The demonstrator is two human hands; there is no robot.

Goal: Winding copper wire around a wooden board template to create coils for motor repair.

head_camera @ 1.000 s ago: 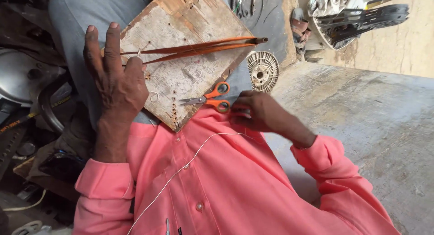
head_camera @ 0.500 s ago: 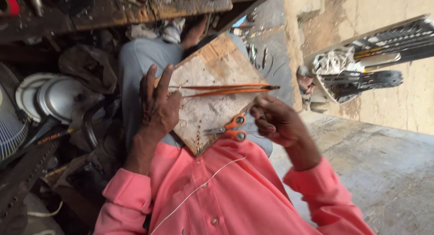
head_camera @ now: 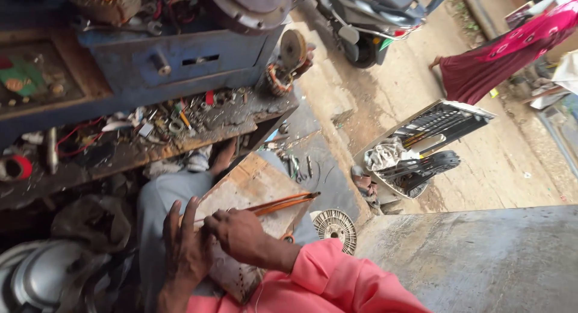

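While left hand (head_camera: 183, 253) flattens board (head_camera: 253, 186), right hand (head_camera: 238, 233) pinches wire strands (head_camera: 283, 203).

Orange wire bundle (head_camera: 278, 203) flat across wooden board (head_camera: 253, 186)

The person wears a salmon-pink long-sleeved shirt (head_camera: 337, 283) of plain cloth, its sleeve (head_camera: 316, 268) ending in a loose cuff at the wrist. Grey-blue trousers (head_camera: 162, 204) cover the legs. The left hand (head_camera: 186, 253) and right hand (head_camera: 238, 232) are bare, with no gloves, rings or watch showing.
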